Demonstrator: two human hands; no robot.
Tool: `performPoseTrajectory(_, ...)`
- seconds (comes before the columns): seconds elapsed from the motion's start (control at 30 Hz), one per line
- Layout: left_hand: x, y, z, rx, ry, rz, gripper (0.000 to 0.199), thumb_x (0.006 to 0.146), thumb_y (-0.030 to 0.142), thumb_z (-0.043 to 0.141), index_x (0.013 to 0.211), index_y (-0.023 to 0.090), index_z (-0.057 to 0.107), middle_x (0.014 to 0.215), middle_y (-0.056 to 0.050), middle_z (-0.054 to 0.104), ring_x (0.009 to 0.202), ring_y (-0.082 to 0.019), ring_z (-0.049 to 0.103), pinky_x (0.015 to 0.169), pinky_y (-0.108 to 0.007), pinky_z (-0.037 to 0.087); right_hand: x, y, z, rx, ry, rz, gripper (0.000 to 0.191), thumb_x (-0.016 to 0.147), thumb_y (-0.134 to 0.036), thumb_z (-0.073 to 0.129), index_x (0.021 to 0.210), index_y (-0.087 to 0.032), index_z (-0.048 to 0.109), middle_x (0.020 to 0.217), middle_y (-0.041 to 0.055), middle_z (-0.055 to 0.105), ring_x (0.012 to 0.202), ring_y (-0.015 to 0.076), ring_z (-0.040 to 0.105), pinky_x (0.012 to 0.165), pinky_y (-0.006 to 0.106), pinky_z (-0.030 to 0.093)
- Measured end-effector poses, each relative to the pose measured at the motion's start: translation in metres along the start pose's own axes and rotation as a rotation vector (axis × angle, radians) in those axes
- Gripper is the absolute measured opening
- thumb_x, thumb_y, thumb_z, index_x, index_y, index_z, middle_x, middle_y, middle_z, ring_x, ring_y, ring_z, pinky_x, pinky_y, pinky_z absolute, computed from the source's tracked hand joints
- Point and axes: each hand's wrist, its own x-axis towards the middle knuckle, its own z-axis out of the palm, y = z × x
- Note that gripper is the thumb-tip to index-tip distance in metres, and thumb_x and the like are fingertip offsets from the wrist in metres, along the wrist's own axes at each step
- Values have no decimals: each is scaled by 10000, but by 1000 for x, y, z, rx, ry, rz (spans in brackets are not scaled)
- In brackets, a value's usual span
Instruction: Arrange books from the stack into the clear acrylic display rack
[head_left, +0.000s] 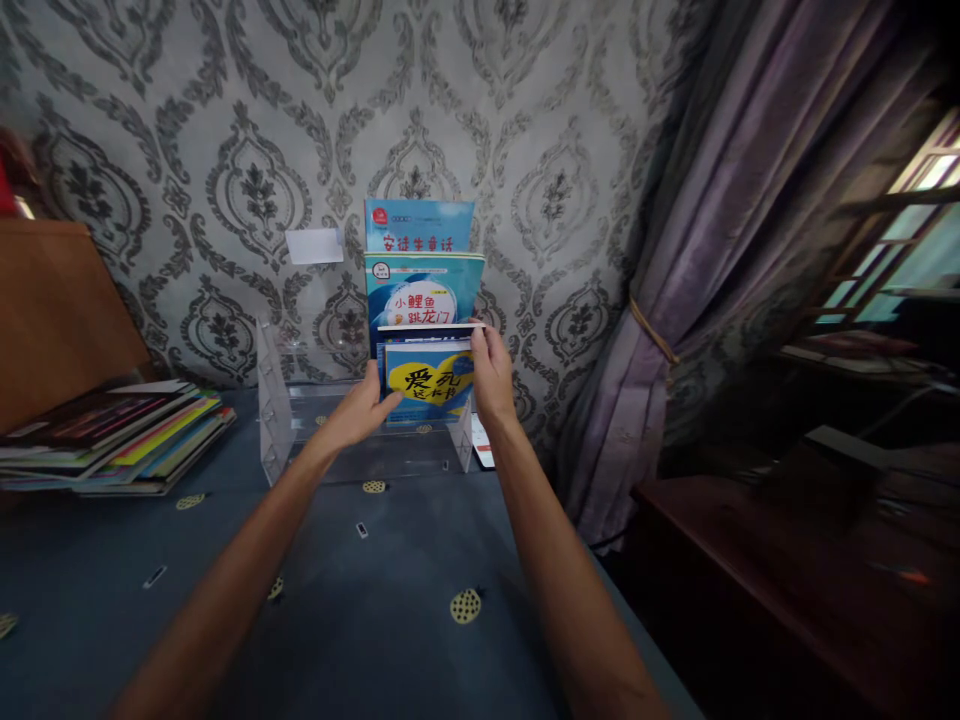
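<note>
Book [429,392] stands held between left grip [360,408] and right grip [493,378].

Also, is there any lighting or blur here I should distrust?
In the head view, the window is bright while the dark desk sinks into shadow; in the head view, the outer edges look smeared and stretched; in the head view, the clear rack blends into the wallpaper, but the front book's big title reads.
</note>
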Motion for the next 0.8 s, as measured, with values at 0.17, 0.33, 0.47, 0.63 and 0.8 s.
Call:
performPoseTrajectory(0.17,3,1,20,209,38,-121,510,881,399,591,1260,138,371,1151,-185,630,1030,-331,654,889,-464,523,-1,10,7,98,39,32,526,916,-667,488,1202,-246,621,1299,93,659,1241,279,575,1100,487,410)
performPoseTrajectory(0.33,3,2,27,289,106,-158,442,869,403,624,1167,166,401,1044,-158,675,1004,-333,676,864,-449,543,-1,16,9,105,63,25,524,923,-669,475,1216,-254,601,1284,88,649,1245,274,565,1089,476,417)
performPoseTrajectory(0.47,1,1,23,280,103,-123,311,940,396,503,1139,171,422,1049,-160,689,1010,-340,686,878,-480,541,-2,20,10,89,43,11,529,930,-688,448,1159,-243,618,1158,92,680,1158,278,586,999,444,478)
performPoseTrajectory(0.63,3,1,16,211,142,-54,306,956,342,460,1205,166,438,1156,-179,676,1181,-355,634,961,-494,518,-2,14,11,73,-10,-24,516,960,-679,382,1110,-243,616,1062,74,675,1063,261,607,932,433,507)
performPoseTrajectory(0.8,8,0,7,193,145,0,349,950,354,478,1236,156,458,1197,-174,675,1204,-347,625,996,-492,513,2,5,9,103,-68,-89,438,971,-640,425,1059,-255,613,1052,65,668,1035,254,609,963,456,497)
